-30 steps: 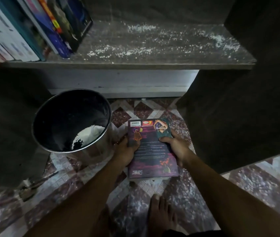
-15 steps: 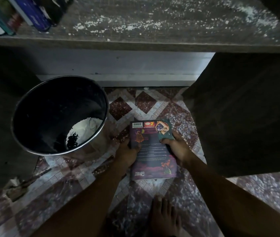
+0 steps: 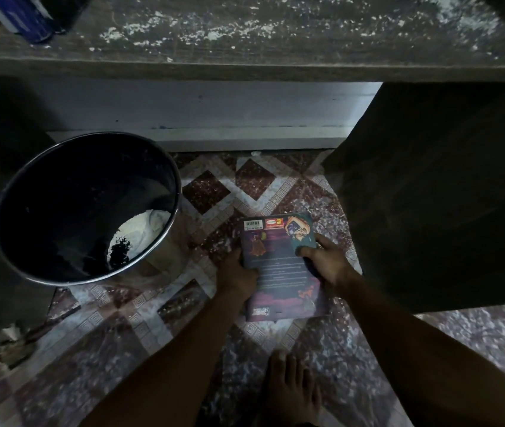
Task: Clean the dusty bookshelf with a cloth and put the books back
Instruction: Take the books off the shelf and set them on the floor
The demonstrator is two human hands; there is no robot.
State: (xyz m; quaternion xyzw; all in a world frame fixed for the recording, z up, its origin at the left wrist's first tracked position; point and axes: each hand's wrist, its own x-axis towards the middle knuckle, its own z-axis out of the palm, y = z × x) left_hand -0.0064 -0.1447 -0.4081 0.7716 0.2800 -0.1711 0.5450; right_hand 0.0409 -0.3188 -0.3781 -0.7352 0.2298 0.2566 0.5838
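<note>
**Upper left of frame:** a few books [image 3: 26, 23] stand at a lean on the shelf [image 3: 276, 38]. White dust lies across its board, so wiping is judged not yet done. No cloth is in view.

**Left of centre:** a metal bin [image 3: 69, 186] stands on the tiled floor [image 3: 205, 192] with white powder [image 3: 143, 226] at its bottom. It is probably placed there to take sweepings.

**Centre:** the left grip [image 3: 236, 274] is closed on the left edge of the book [image 3: 279, 272].

**Right of centre:** the right grip [image 3: 328, 261] is closed on the book's right edge, one digit across the cover. The book lies flat, on or just above the floor; which cannot be told. The two-sided hold suits lifting it level.

**Writing:** there is a barcode label at the cover's upper left with an orange badge beside it. The text lines and the lower-corner logo are too small to read.
</note>
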